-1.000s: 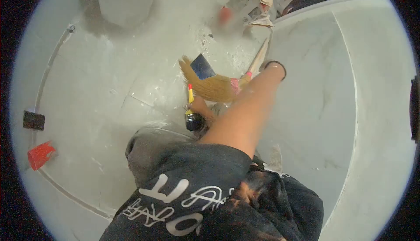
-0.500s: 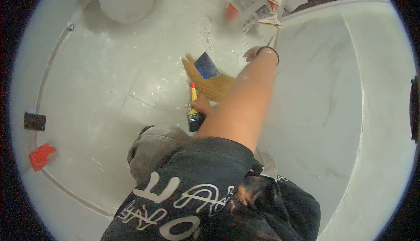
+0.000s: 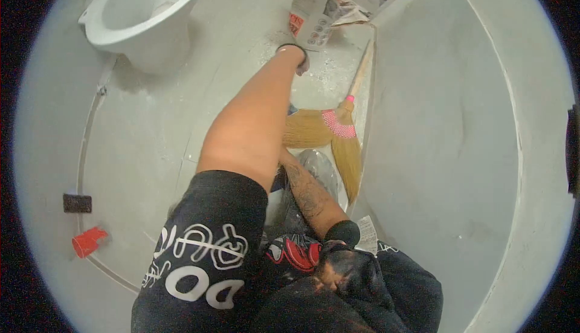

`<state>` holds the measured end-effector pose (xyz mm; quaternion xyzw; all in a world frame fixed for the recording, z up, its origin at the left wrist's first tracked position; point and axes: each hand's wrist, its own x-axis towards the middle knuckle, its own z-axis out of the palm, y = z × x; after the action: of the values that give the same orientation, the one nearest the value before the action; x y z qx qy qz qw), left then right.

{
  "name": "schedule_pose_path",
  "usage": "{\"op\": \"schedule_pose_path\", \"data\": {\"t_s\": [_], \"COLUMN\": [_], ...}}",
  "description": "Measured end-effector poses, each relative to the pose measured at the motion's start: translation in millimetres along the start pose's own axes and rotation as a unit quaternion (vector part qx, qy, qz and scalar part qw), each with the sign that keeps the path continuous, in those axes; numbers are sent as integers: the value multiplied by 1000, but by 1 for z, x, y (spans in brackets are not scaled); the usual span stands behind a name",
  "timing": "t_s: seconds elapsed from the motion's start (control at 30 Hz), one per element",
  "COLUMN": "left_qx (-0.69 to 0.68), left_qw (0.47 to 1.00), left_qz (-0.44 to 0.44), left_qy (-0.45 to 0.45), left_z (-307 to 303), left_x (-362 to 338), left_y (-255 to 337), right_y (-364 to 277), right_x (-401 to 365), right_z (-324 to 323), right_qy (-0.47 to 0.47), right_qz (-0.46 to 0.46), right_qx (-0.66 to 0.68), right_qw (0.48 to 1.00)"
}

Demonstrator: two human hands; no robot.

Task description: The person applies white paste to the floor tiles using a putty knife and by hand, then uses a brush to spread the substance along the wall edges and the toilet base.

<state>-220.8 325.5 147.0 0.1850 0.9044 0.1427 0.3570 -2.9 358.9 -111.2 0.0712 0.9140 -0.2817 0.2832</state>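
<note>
My left arm reaches forward over the floor. My left hand (image 3: pixel 302 66), just past a dark wristband, is mostly hidden by the wrist, close to a clear plastic container (image 3: pixel 313 19) with a red-and-white label. A straw broom (image 3: pixel 308 129) with a pink dotted band lies to the right of my left forearm. A small blue edge (image 3: pixel 292 109) shows beside its bristles. My tattooed right forearm goes under the left one; only the start of my right hand (image 3: pixel 284 156) shows, its fingers and anything in them hidden.
A white toilet (image 3: pixel 136 34) stands at the upper left. A dark block (image 3: pixel 77 203) and a broken red cup (image 3: pixel 89 242) lie at the left edge of the floor. Crumpled paper (image 3: pixel 350 14) is behind the container. A pale wall panel (image 3: pixel 441 121) rises on the right.
My left hand has moved left, from near the broom handle to the container. The view has shifted, showing more of the toilet and broom. The yellow-handled brush in my right hand is now hidden.
</note>
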Motion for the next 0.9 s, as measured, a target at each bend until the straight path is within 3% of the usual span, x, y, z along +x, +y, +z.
{"op": "schedule_pose_path", "data": {"t_s": [0.1,0.17,0.4,0.57,0.67,0.77,0.9], "left_qx": [-81,-41,-20,-61,-59,-18,-49], "left_qw": [996,999,995,993,996,997,999], "left_qz": [29,17,-33,-78,-38,-22,-2], "left_qy": [-15,-20,-94,-69,-52,-74,-16], "left_z": [-6,-2,7,4,3,2,-3], "left_x": [11,22,28,20,12,15,19], "left_y": [-5,-14,-50,-48,-43,-38,-31], "right_y": [-7,-11,-28,-25,-20,-10,31], "right_x": [-7,-14,-42,-37,-37,-25,20], "right_z": [-8,-11,-32,-23,-17,-6,41], "right_qy": [-15,-26,-48,-115,-66,-62,-20], "right_qz": [-30,-51,-78,-82,-127,-118,-98], "right_qx": [-48,-85,-66,-31,-13,-31,26], "right_qw": [998,995,994,989,990,991,995]}}
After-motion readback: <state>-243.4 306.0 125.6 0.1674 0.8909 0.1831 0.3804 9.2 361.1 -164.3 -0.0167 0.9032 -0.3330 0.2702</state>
